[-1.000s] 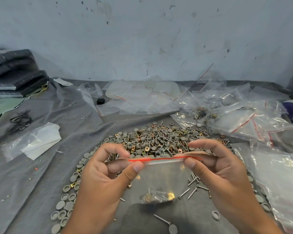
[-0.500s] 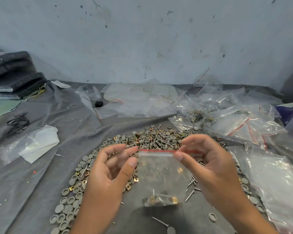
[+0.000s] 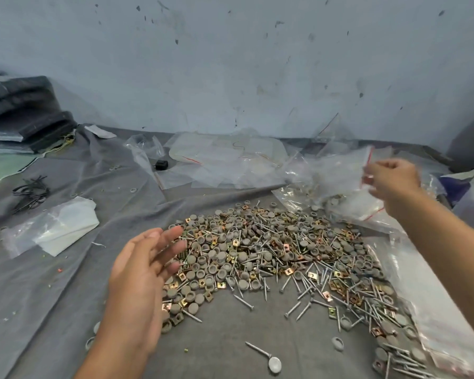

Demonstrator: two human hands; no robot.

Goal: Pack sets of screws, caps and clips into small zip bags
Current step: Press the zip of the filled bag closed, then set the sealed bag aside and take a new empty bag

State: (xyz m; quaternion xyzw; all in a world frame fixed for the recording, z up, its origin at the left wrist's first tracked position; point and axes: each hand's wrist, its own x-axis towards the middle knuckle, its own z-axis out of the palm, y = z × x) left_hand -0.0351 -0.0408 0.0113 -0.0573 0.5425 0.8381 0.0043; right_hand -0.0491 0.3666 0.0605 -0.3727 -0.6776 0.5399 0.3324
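Left hand [image 3: 145, 272] open over parts pile [image 3: 271, 258]; right hand [image 3: 391, 179] pinches zip bag [image 3: 340, 173].

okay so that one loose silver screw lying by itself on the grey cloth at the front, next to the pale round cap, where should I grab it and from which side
Pinch the loose silver screw at mid-shank, coming straight down from above. It lies flat and slanted on the grey cloth, its lower end against the pale round cap, so thumb and forefinger should close across the thin shaft from either side. The open left hand is probably the nearer one.

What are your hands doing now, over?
Left hand open above the pile of screws, caps and clips. Right hand pinching filled zip bag over the packed bags. Nothing blocking.
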